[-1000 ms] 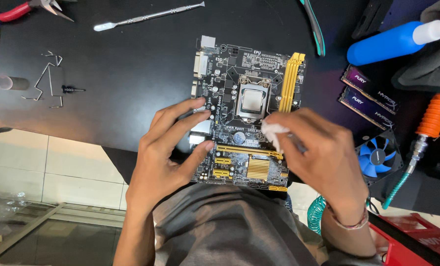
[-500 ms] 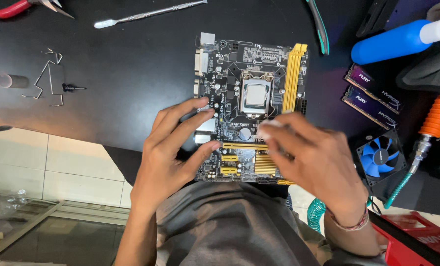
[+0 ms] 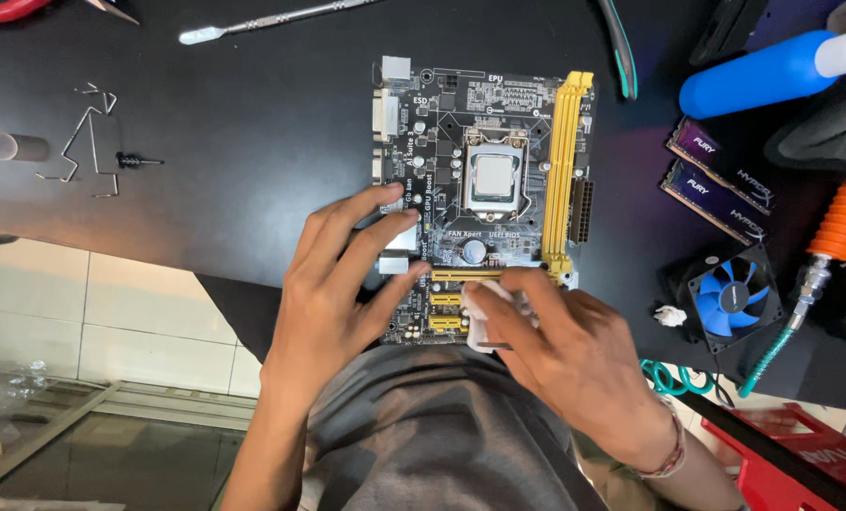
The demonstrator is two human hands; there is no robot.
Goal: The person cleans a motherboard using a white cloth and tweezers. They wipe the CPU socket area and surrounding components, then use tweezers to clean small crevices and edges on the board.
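Bright, even overhead light; sharp focus

The circuit board [image 3: 484,199] is black, with fine white print, yellow slots [image 3: 563,170] along its right edge and shorter yellow slots low down, and a silver square chip [image 3: 493,174] in the middle. The cloth [image 3: 484,317] under the right hand [image 3: 565,355] is white. The counter [image 3: 252,123] is plain black. On it lie a silver metal tool [image 3: 271,21], bent silver wires [image 3: 87,142] and a small black screw [image 3: 134,161]. To the right are a blue bottle [image 3: 759,76] with a white cap, two black memory sticks [image 3: 721,175] with purple edges, a black fan [image 3: 726,301] with blue blades, and an orange handle [image 3: 844,218] on a green hose. The floor tiles [image 3: 82,312] are off-white, the shirt [image 3: 423,435] grey.
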